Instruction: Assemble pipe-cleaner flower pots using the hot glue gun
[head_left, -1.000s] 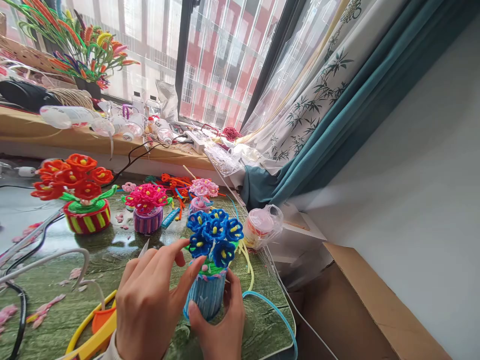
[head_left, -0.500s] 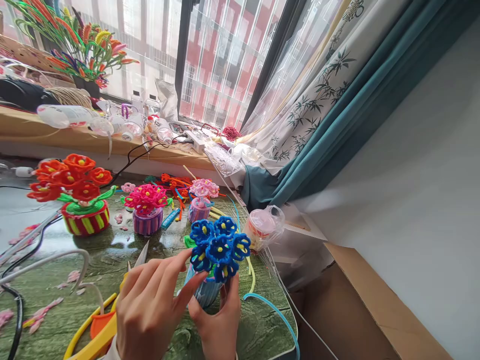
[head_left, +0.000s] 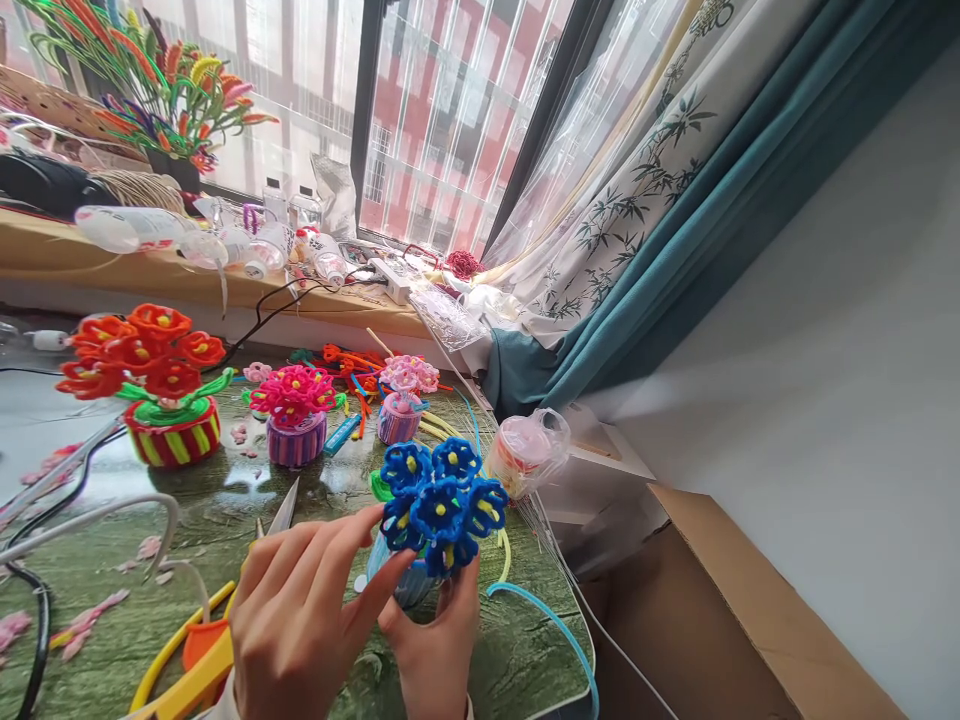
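Blue fuzzy flowers with yellow centres stand in a light-blue pot near the front of the green table. My left hand reaches in from the left, its thumb and index finger pinching the left edge of the flowers. Low on the right, my right hand is wrapped round the pot, partly hidden behind the petals. Scissors lie beyond my left hand, with yellow handles beside and partly under it.
Potted red flowers, magenta flowers and pink flowers stand farther back. A wrapped pink container is at the right edge. Cables run on the left; a light-blue stem curves over the front-right edge.
The blue flowers have shifted slightly right, and their heads have tilted a little. Both hands keep nearly the same places.
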